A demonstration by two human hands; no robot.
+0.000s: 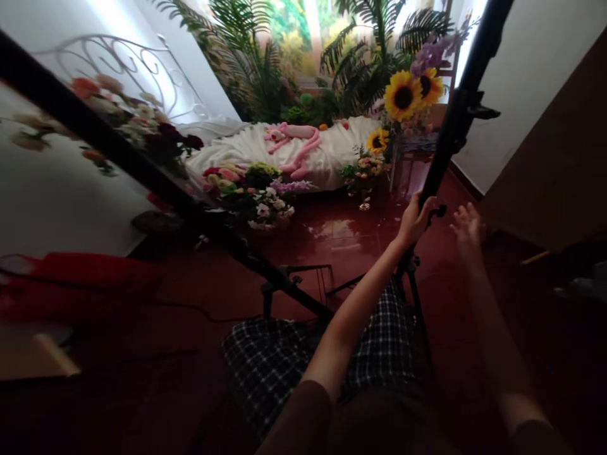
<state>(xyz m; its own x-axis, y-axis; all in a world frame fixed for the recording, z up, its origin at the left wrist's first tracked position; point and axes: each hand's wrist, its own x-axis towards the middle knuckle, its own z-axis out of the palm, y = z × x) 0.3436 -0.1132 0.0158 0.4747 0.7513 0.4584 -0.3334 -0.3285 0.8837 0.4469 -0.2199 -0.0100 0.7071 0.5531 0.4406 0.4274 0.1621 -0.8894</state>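
Brown sleeves edge the bottom of the view, just beyond a black-and-white checked cloth. Toward 9 o'clock lies a crumpled red fabric on a glossy dark red tiled floor, and a long black metal pole slants from the upper left down toward a folding black tripod base. At 12 o'clock, a white-sheeted bed carries a pink plush toy, with bunches of mixed flowers along its edge and bright yellow sunflowers at its far right. Around 1 o'clock, the left hand closes in a narrow grip on a slim black metal light stand pole — fingers curled against it. The right hand hangs open just beside that pole — fingers spread wide, holding nothing.
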